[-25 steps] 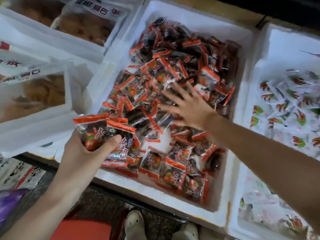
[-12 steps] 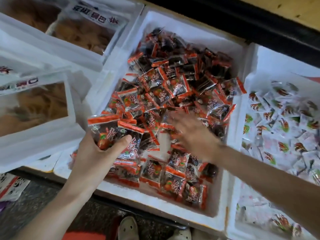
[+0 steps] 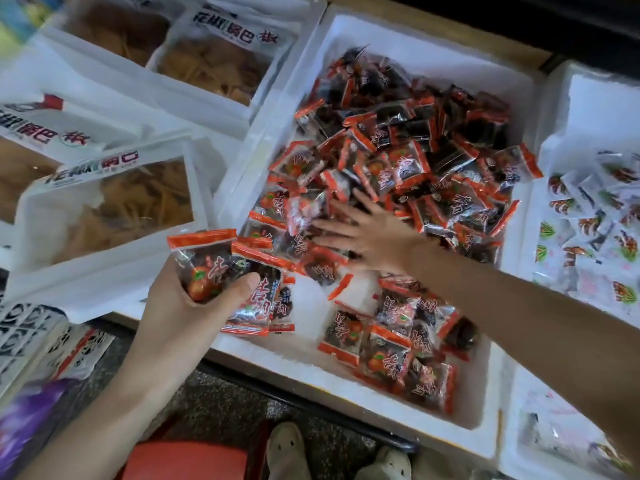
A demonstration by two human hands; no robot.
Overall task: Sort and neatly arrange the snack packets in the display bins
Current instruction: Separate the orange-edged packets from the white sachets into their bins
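Left hand [image 3: 180,306] fingers are clamping a small stack of red-edged snack packets [image 3: 235,271], thumb pressing across the front, holding them just over the near-left corner of the white foam bin [image 3: 346,386]. Right hand [image 3: 370,233] is lying flat, fingers [image 3: 332,225] spread apart, palm down on the loose heap of matching packets [image 3: 433,161] mid-bin, gripping nothing. More of the same packets [image 3: 391,351] are sitting in the near-right part, with bare white floor showing between. Large bags of pale crisps [image 3: 114,209] are filling the bins to the left; white packets with red-green print [image 3: 595,223] are lying in the bin to the right.
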